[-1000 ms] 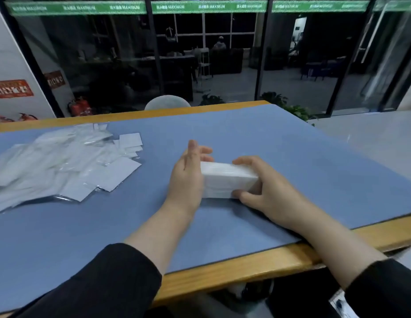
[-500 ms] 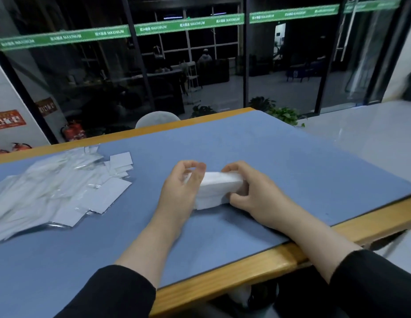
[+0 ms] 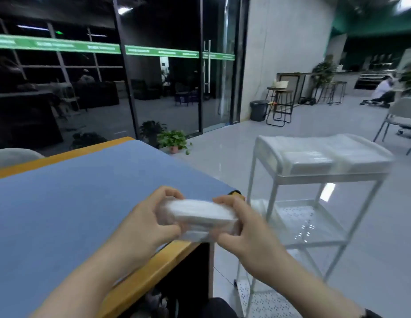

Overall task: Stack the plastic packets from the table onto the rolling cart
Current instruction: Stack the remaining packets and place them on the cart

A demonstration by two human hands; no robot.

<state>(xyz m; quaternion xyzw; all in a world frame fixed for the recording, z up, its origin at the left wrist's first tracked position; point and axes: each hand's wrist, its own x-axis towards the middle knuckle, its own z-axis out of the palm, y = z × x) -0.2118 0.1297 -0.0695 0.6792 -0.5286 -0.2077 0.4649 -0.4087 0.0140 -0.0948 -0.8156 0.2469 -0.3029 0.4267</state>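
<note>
Two hands (image 3: 200,228) around one packet bundle (image 3: 200,218); one cart (image 3: 314,177).

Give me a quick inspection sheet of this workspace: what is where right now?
Surface: table with blue mat and wooden edge.
Job's things: bundle of packets held above the table's corner; rolling cart to the right, its top tray already filled with packets.
Clutter: nothing seen on the visible mat.
Hands: left hand and right hand grip opposite ends of the bundle.
Cables: nothing seen.
Surroundings: glass wall, potted plant, bin, stools, a distant person.
</note>
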